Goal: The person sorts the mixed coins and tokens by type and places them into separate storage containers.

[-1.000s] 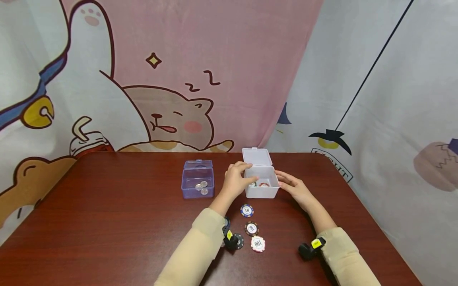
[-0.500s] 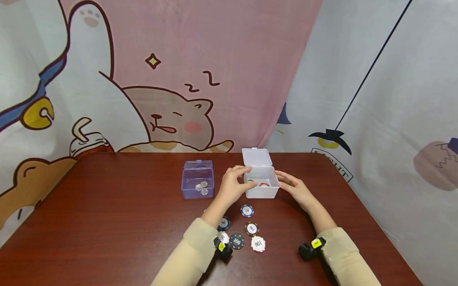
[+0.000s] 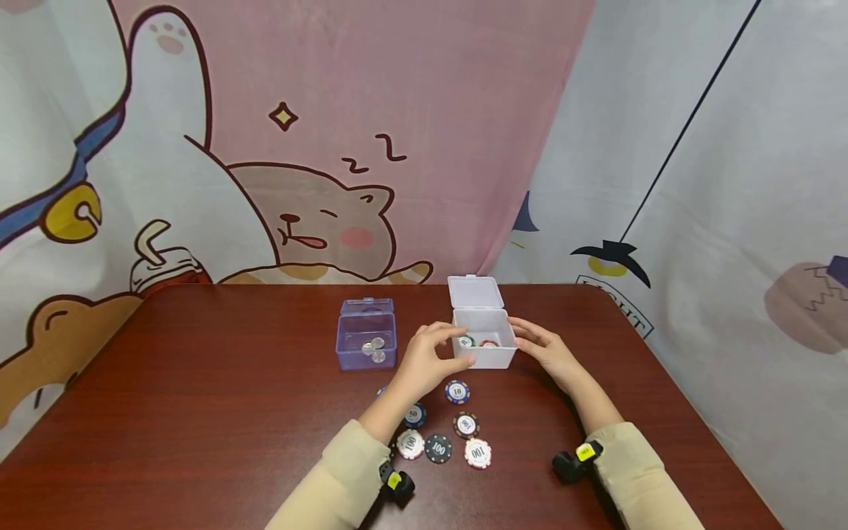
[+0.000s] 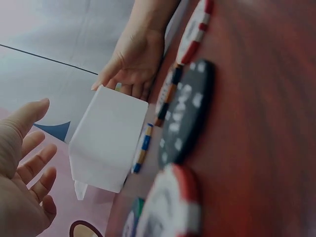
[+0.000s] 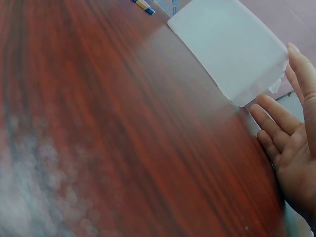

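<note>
A white plastic box (image 3: 484,358) stands with its lid (image 3: 476,292) tipped back. Inside lie a green-edged poker chip (image 3: 467,341) and a red-edged poker chip (image 3: 489,344). My left hand (image 3: 424,364) hovers by the box's front left side, thumb and fingers apart, holding nothing. In the left wrist view this hand (image 4: 22,168) is clear of the box. My right hand (image 3: 553,356) touches the box's right side with extended fingers. Before the box lie a blue chip (image 3: 457,391), a dark chip (image 3: 467,425), a black chip (image 3: 438,447) and red-and-white chip (image 3: 478,453).
Left of the white box is a clear purple box (image 3: 366,359), lid back, with several silver coins (image 3: 377,342). A white chip (image 3: 410,444) and a dark blue-green chip (image 3: 415,414) lie beside my left forearm, which partly hides another chip. A printed cloth (image 3: 430,147) hangs behind the table.
My left hand has drawn back from over the white box, down and to the left, uncovering the green-edged chip inside and chips on the table. My right hand has stayed in place.
</note>
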Tool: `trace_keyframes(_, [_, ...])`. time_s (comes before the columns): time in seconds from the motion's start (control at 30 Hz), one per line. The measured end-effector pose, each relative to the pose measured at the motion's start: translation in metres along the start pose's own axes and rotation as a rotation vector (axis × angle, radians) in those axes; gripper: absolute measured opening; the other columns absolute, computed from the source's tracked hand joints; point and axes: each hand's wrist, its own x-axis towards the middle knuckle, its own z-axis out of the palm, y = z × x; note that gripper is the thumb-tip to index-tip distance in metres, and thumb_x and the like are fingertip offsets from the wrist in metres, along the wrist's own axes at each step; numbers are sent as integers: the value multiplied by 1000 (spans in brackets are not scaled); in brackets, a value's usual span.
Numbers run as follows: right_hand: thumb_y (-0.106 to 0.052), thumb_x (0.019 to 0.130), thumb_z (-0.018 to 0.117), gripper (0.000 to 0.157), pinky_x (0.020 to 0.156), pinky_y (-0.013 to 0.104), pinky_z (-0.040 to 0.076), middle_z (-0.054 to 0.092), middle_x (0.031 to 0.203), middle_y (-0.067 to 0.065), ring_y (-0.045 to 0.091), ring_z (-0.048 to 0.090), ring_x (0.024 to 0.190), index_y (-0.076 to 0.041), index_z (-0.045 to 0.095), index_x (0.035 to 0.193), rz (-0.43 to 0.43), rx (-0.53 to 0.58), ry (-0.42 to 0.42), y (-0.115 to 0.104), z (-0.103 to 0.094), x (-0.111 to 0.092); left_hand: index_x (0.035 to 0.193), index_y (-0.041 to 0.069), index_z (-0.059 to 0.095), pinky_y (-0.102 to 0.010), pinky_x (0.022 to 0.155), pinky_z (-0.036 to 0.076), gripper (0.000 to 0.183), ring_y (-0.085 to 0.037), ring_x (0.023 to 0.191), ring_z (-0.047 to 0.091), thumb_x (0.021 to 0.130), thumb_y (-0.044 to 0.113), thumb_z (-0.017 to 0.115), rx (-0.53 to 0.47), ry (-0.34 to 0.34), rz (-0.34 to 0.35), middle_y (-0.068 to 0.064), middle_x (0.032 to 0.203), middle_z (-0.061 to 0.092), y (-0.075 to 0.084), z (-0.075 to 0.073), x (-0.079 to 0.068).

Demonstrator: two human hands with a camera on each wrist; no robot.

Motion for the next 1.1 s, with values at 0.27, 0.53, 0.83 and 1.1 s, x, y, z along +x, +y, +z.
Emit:
trace_keyframes(0.27, [-10,97,57,47,91,22,39,50,136,21,35,45,124,-5,45,142,5,-5,1,0,0,0,114,7,70,-48,78,44,46,-34,91,53,72,19,85,12,-73,6,-2,108,64,-5,-7,-9])
trace_keyframes(0.53, [-11,97,56,48,91,23,39,50,137,20,35,45,125,-6,44,143,-9,-19,-1,3,-1,0,116,8,70,-35,74,42,48,-31,88,52,72,20,85,35,-210,23,-6,107,64,-11,-11,-15])
trace_keyframes(0.83, [-10,97,56,47,91,20,38,50,136,21,35,45,124,-5,45,142,-6,-9,-1,4,-1,1,114,4,70,-30,76,43,46,-25,88,53,73,18,84,48,-384,-25,-6,108,65,-19,-10,-16])
trace_keyframes(1.1, [-14,97,57,48,99,38,36,50,137,20,33,44,125,-6,45,142,17,-24,3,1,-1,0,116,6,70,-30,78,44,48,-23,90,53,73,20,85,47,-414,-86,-3,107,63,-24,-9,-18])
